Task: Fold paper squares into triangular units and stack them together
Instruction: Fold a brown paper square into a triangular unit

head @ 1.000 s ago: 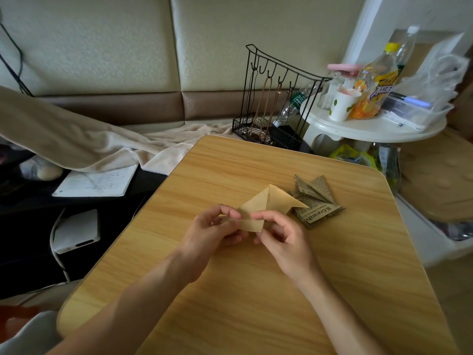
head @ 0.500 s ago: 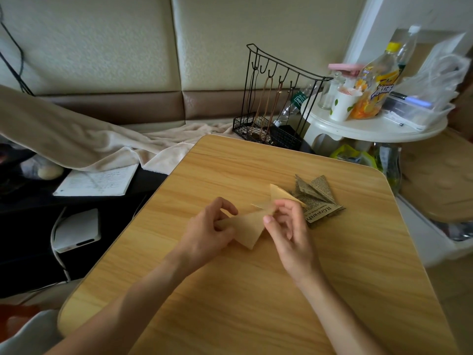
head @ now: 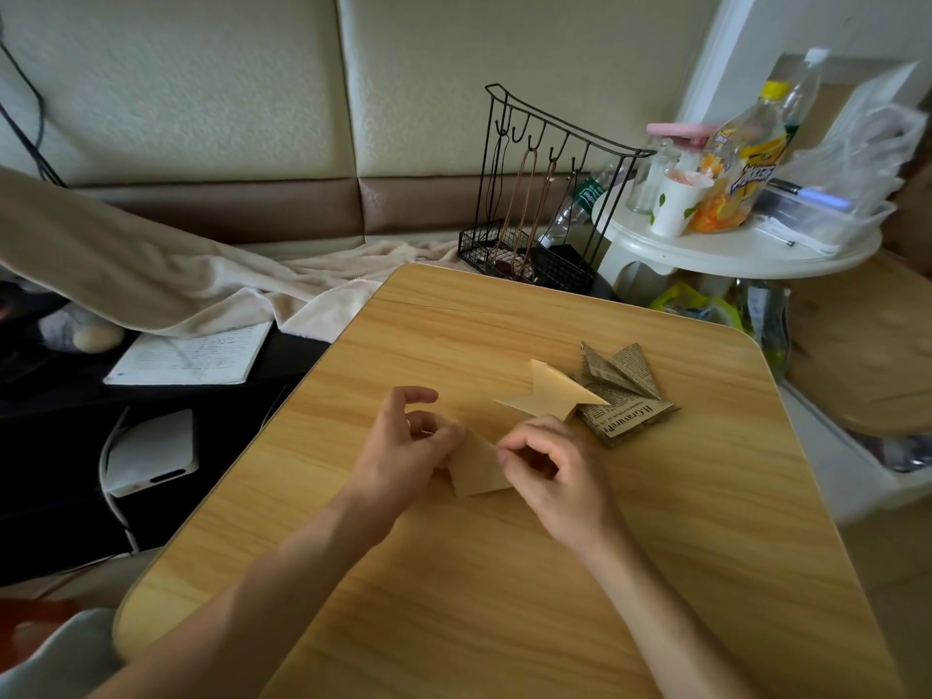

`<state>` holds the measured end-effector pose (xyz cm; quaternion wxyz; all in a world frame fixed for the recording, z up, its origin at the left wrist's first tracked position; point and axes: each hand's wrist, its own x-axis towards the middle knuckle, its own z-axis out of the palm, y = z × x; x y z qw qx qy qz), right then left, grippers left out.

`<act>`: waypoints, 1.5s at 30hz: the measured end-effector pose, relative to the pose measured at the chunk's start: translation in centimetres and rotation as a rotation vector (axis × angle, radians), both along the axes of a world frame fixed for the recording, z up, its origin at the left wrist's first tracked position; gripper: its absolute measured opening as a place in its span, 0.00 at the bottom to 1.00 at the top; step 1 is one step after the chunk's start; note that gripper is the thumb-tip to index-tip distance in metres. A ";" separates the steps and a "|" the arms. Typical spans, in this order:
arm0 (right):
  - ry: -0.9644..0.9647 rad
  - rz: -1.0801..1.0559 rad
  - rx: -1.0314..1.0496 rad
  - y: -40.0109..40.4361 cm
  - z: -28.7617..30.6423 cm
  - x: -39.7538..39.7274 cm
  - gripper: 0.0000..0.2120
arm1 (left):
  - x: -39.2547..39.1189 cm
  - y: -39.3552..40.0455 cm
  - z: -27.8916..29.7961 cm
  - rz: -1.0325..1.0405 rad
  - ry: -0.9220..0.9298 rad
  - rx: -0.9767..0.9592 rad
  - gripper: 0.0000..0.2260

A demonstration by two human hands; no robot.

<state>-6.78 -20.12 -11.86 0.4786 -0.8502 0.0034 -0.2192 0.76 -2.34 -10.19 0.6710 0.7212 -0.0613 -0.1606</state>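
A tan folded paper [head: 478,470] lies low over the wooden table [head: 504,597], running from between my hands up to a pointed flap at the back right. My left hand [head: 403,449] pinches its left edge with the thumb and curled fingers. My right hand [head: 552,469] lies curled over the middle of the paper and pinches it, hiding that part. Just behind and to the right, folded newspaper units [head: 628,396] sit stacked on the table, touching the tan flap.
A black wire rack [head: 544,194] stands past the table's far edge. To the right is a white round side table [head: 731,249] with a cup, bottles and a plastic box. A beige blanket [head: 201,290], a notebook [head: 186,355] and a white device [head: 151,451] lie on the left.
Both hands have drawn the tan paper nearer to me and lower onto the table. The right hand has shifted from the paper's upper part onto its middle, uncovering the pointed flap.
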 end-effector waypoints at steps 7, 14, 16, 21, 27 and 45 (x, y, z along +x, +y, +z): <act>0.041 0.071 0.028 0.0 0.1 0.0 0.08 | -0.6 -0.1 0.7 -0.189 -0.057 -0.028 0.18; 0.048 0.057 0.151 -0.4 0.0 0.0 0.08 | -0.5 -0.1 0.4 -0.327 -0.052 0.044 0.21; 0.064 0.072 0.155 -0.3 0.0 0.0 0.08 | -0.5 -0.1 0.3 -0.341 -0.094 0.081 0.21; 0.060 0.104 0.143 -0.2 -0.2 -0.1 0.07 | -0.6 -0.1 0.2 -0.381 -0.143 0.130 0.21; 0.007 0.067 0.228 -0.4 -0.4 0.1 0.08 | -0.4 -0.1 0.3 -0.194 -0.037 0.075 0.16; 0.035 -0.017 0.254 -0.2 -0.7 0.2 0.07 | -0.4 0.2 1.0 -0.132 0.108 -0.052 0.08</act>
